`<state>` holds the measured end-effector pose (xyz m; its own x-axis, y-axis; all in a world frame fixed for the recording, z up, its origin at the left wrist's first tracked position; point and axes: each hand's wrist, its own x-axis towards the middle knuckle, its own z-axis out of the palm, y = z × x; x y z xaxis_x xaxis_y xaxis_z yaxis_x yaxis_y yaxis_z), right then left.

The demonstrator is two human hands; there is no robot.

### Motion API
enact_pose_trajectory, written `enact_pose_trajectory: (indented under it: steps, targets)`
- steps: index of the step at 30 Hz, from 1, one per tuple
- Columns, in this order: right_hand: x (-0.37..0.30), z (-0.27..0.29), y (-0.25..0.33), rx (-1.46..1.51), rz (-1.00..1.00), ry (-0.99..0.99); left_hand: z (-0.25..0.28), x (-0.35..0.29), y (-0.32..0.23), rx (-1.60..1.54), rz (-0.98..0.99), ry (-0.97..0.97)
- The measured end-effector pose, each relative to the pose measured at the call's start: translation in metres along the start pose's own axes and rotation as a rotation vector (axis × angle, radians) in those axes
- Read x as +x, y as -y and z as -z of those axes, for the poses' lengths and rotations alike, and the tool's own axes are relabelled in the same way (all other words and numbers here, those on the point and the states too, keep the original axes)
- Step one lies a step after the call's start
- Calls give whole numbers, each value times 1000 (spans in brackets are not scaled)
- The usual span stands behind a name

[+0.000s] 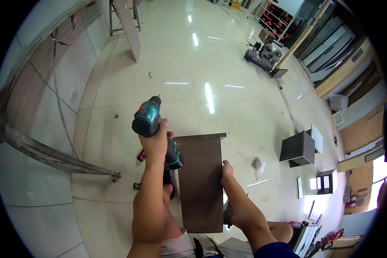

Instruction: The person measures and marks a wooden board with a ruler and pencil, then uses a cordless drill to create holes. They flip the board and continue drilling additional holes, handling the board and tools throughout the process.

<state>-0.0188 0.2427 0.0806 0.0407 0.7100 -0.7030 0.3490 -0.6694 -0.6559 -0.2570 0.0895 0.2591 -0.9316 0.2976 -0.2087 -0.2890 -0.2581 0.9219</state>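
Note:
A teal and black cordless drill point(148, 115) is gripped in my left hand point(157, 139), its bit pointing away from me. The drill's battery end hangs beside the upper left edge of a dark brown wooden panel assembly point(201, 185). A narrow strip point(201, 136) crosses the far end of that panel. My right hand point(226, 170) holds the panel's right edge, with the thumb showing at the edge and the other fingers hidden. Part of a red and black tool point(141, 155) shows to the left of my left wrist.
A bag of small hardware point(257, 165) lies on the floor to the right. Beyond it stands a dark box-like cabinet point(297, 148). An air compressor point(264, 56) sits at the far right. A metal frame point(56, 159) juts out at left, and a board point(127, 30) leans farther back.

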Motion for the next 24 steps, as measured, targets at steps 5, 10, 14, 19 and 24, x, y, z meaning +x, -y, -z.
enact_pose_trajectory:
  steps: [5,10,14,19,24]
  targets:
    - [-42,38,31,65,175,-80,22,4,-3,-58,-33,-51]
    - [-59,69,10,355,317,143,19,5,-1,-56,-56,-48]
    - [-23,107,-89,553,391,78,16,-1,-8,-107,-55,-31]
    - [-4,130,-186,941,273,100,2,-19,-15,-64,-134,64]
    - [44,166,-313,350,673,-91,35,-17,12,-312,140,342]
